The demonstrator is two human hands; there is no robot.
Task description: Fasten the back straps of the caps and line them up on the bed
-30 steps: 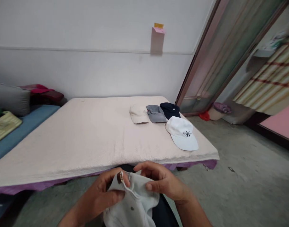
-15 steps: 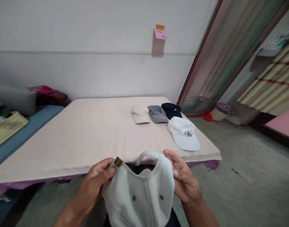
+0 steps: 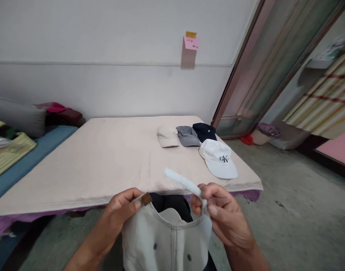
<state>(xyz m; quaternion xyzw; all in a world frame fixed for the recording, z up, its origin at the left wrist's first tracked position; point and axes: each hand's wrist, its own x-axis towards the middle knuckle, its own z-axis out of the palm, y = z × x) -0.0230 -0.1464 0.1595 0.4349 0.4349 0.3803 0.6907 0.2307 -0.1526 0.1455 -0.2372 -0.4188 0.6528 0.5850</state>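
A light grey baseball cap (image 3: 166,244) is held low in front of me, its back opening facing up. My left hand (image 3: 120,212) pinches the left edge of that opening, beside a small brass-coloured buckle (image 3: 146,198). On the other side, my right hand (image 3: 224,214) grips the base of the cap's pale adjusting strap (image 3: 180,180). The strap's free end points up and to the left, apart from the buckle. Part of the brim shows through the opening; the lower part of the cap is out of view.
On the bed (image 3: 104,162) lie a cream cap (image 3: 168,136), a grey cap (image 3: 187,136), a navy cap (image 3: 204,131) and a white cap (image 3: 217,158) with dark letters. A pink note (image 3: 191,43) hangs on the wall. A bin (image 3: 264,133) stands on the floor at right.
My right hand has shifted its grip from the cap's side to the strap's base. The strap, curled over the opening before, now stretches up and left. The cap sits slightly lower.
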